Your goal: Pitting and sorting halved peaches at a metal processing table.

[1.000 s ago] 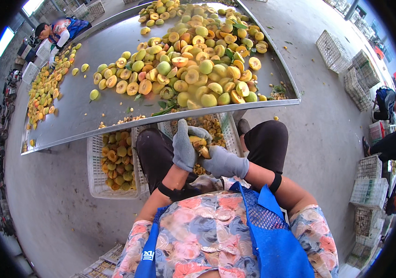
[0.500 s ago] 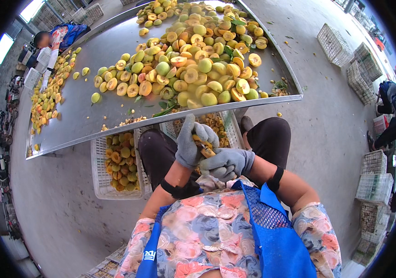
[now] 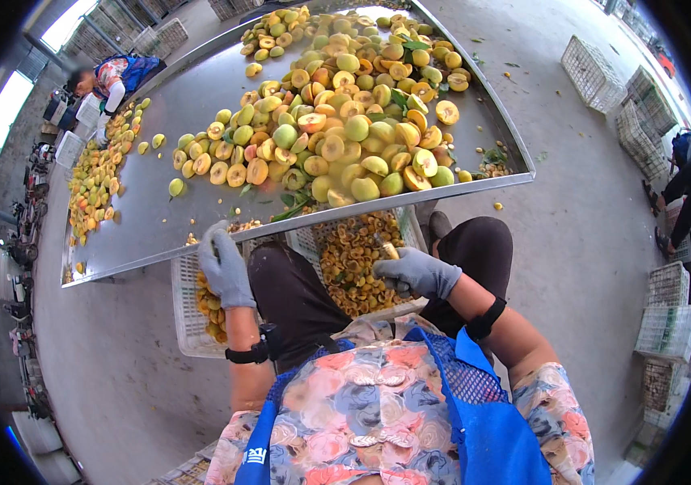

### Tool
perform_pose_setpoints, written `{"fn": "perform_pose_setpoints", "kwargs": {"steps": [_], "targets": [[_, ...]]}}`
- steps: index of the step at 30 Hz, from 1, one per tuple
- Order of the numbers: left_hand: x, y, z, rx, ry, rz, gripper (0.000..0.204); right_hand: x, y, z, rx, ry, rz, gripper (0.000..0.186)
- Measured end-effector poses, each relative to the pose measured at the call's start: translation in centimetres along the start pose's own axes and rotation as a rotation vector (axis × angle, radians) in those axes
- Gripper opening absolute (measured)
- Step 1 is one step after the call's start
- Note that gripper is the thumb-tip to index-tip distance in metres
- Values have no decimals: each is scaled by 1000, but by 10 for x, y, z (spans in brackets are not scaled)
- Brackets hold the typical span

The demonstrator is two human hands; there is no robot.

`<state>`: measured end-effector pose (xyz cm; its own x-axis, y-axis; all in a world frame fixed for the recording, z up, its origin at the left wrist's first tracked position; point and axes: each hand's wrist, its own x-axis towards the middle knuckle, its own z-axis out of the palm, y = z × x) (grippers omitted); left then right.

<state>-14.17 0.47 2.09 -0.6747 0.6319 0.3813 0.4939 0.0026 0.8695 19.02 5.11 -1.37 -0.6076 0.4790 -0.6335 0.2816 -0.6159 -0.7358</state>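
Observation:
My right hand (image 3: 420, 273), in a grey glove, is closed around a small knife (image 3: 391, 251) with a light wooden handle. Its short dark end points up and left above a white crate (image 3: 412, 230) of brownish-yellow fruit pieces (image 3: 353, 271) between my knees. My left hand (image 3: 226, 265), gloved too, is beside the near rim of the metal table (image 3: 139, 202), over another crate (image 3: 186, 311) holding fruit halves (image 3: 209, 311). Its fingers look stretched out, with nothing visible in them. A heap of yellow-green stone fruit (image 3: 353, 129), many cut in half, lies on the table.
Loose pits and green leaves (image 3: 293, 202) lie along the table's near edge. At the far left another person (image 3: 123, 73) reaches over a second fruit pile (image 3: 103, 186). White crates (image 3: 592, 73) stand on the concrete floor at right, near a person (image 3: 681, 186) in dark trousers.
My hands were together at a piece of fruit and have parted. The left moved left to the table rim; the right moved slightly right with the knife. The fruit is no longer visible between them.

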Motion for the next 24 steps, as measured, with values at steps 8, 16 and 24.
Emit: {"fn": "perform_pose_setpoints", "kwargs": {"steps": [8, 16, 24], "targets": [[12, 1, 118, 152, -609, 302, 33, 14, 6, -6, 99, 6, -76, 28], [45, -24, 166, 411, -1053, 444, 44, 6, 9, -14, -25, 32, -167, 32], [39, -34, 146, 22, -724, 146, 51, -4, 3, 1, -26, 111, -81, 35]]}}
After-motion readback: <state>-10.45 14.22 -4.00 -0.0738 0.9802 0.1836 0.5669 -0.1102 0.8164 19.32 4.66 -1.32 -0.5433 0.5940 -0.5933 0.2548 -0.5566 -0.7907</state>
